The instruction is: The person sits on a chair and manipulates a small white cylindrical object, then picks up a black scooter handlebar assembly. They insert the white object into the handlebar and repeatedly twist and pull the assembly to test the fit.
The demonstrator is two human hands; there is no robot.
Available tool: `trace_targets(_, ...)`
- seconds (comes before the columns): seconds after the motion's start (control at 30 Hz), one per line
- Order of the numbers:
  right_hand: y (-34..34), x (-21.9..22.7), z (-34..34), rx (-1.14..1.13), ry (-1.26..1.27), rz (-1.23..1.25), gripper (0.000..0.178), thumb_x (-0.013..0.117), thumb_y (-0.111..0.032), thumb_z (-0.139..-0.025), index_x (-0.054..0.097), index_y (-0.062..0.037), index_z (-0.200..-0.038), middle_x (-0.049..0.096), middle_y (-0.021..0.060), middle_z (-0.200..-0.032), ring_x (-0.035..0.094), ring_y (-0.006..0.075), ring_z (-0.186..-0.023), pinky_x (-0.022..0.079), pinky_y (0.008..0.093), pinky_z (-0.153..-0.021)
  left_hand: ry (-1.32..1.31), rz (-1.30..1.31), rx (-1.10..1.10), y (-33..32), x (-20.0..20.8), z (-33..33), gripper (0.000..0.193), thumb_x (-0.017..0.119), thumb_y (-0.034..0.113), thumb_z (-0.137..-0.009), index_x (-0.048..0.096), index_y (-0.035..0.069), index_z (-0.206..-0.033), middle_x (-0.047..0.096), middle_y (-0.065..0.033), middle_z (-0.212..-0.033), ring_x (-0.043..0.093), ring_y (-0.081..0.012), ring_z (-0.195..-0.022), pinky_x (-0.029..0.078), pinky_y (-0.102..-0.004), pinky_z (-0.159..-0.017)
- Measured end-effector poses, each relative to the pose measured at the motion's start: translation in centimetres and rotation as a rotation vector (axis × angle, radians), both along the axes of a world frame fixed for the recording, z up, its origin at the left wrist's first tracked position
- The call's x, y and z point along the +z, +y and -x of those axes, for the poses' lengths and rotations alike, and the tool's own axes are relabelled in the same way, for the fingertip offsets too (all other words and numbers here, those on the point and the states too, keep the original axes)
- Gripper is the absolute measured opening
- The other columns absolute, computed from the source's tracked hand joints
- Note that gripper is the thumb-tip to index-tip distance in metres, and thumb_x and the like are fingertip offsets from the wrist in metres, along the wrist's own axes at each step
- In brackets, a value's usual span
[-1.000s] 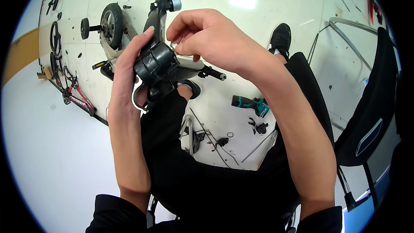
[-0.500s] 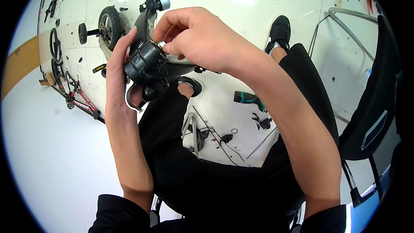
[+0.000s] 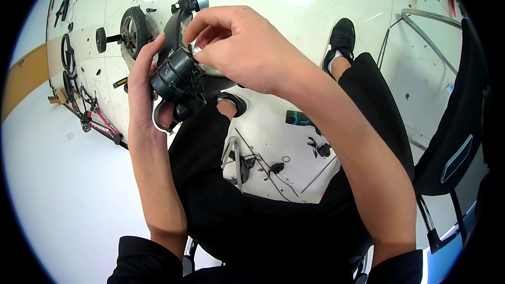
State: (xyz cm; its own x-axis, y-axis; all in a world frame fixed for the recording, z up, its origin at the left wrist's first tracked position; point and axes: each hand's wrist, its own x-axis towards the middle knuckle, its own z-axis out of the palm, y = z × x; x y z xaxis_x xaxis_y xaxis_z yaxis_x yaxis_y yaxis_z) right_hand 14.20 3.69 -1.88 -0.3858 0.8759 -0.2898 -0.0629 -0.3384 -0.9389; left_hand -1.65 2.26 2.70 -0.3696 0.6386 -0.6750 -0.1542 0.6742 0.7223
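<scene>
My left hand [image 3: 141,76] curls around the side of a black ribbed plastic cylinder [image 3: 178,76], thumb reaching up along its upper left. The cylinder sits against a curved black part [image 3: 171,34] of a small bike standing before me. With bent, closed fingers, my right hand [image 3: 236,47] pinches a small silvery piece [image 3: 196,50] at the cylinder's upper right edge; the fingers hide most of it. A curved metal band [image 3: 159,118] shows just below the cylinder. Beyond my hands is a silver-domed bell [image 3: 201,2] on a black bar end.
A black wheel [image 3: 134,32] and a small side wheel [image 3: 101,40] are at the upper left. A red and black bike frame [image 3: 102,125] lies far left. Between my legs lie a black and teal power tool [image 3: 298,118] and thin rods [image 3: 263,168]. A black chair [image 3: 447,126] stands right.
My right hand has shifted slightly up and left, and its fingers now cover more of the silvery piece. The cylinder has moved barely upward; my left hand keeps its hold.
</scene>
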Motion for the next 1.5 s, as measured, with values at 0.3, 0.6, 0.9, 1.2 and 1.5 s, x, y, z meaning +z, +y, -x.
trace_targets(0.3,0.4,0.0,0.0,0.051,0.058,0.131,0.018,0.059,-0.016,-0.084,0.064,0.0011,-0.083,0.061,0.0057,-0.077,0.056,0.0129,-0.067,0.044,0.0267,-0.06,-0.086,0.001,-0.009,0.0,0.1,0.3,0.045,0.067,0.041,-0.081,0.066,-0.001,-0.094,0.068,-0.0098,-0.078,0.066,-0.0151,-0.065,0.055,-0.026,-0.061)
trace_targets(0.6,0.7,0.4,-0.5,0.067,0.166,0.291,0.021,0.056,-0.014,-0.081,0.064,0.004,-0.087,0.066,0.0139,-0.079,0.063,0.0193,-0.068,0.051,0.0309,-0.067,-0.109,-0.032,0.005,0.0,-0.2,0.7,0.044,0.068,0.039,-0.081,0.066,-0.004,-0.094,0.069,-0.0119,-0.08,0.067,-0.017,-0.066,0.056,-0.0285,-0.065)
trace_targets(0.9,1.3,0.6,-1.5,-0.055,0.313,0.321,0.03,0.05,0.007,-0.08,0.057,0.0141,-0.109,0.062,0.0191,-0.105,0.067,0.0236,-0.096,0.052,0.0286,-0.092,-0.117,-0.015,-0.014,0.0,-0.2,1.0,0.042,0.057,0.033,-0.09,0.065,-0.007,-0.099,0.07,-0.0175,-0.084,0.069,-0.0234,-0.073,0.056,-0.0309,-0.071)
trace_targets(1.2,0.9,0.9,-1.0,-0.137,0.244,0.334,0.022,0.045,-0.001,-0.09,0.06,0.0122,-0.1,0.068,0.0203,-0.087,0.069,0.0211,-0.077,0.056,0.0292,-0.071,-0.089,-0.03,0.013,-0.1,0.0,0.4,0.042,0.067,0.038,-0.082,0.067,-0.002,-0.094,0.069,-0.011,-0.079,0.067,-0.016,-0.066,0.056,-0.0273,-0.064)
trace_targets(1.5,0.8,0.9,-0.9,0.072,-0.037,0.293,0.02,0.058,-0.014,-0.088,0.066,0.0036,-0.084,0.068,0.012,-0.073,0.064,0.0169,-0.061,0.052,0.0309,-0.061,-0.031,-0.047,0.024,-0.1,-0.1,0.0,0.041,0.069,0.037,-0.081,0.066,-0.001,-0.094,0.068,-0.0104,-0.078,0.066,-0.0155,-0.066,0.055,-0.0274,-0.063)
